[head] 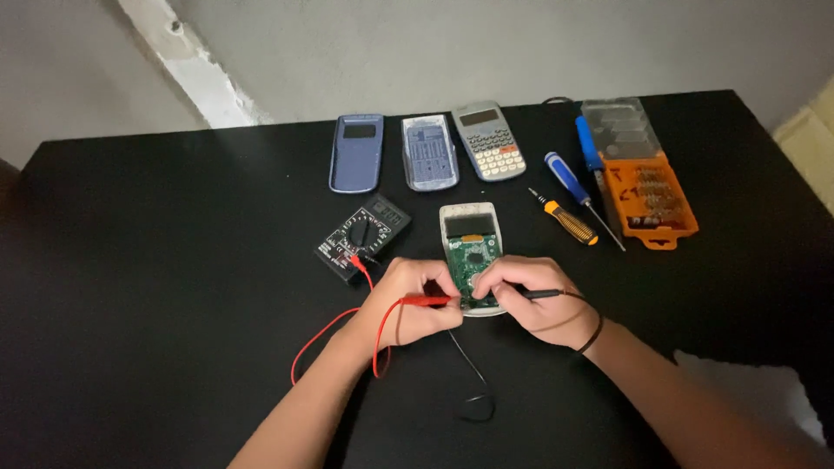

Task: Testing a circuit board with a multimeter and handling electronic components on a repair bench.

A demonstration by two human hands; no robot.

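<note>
At six o'clock on the circuit board (472,260), my left hand (408,300) pinches the red probe (426,301), my right hand (534,300) the black probe (539,295); I'd keep both tips steady.

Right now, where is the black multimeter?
In the head view, the black multimeter lies on the black table, just left of the opened calculator, above the left hand.

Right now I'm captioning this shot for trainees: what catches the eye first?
At centre, both hands meet over an opened calculator with a bare green circuit board: the left hand holds a red probe, the right hand a black probe. A black multimeter lies just left; an orange bit case sits far right.
</note>
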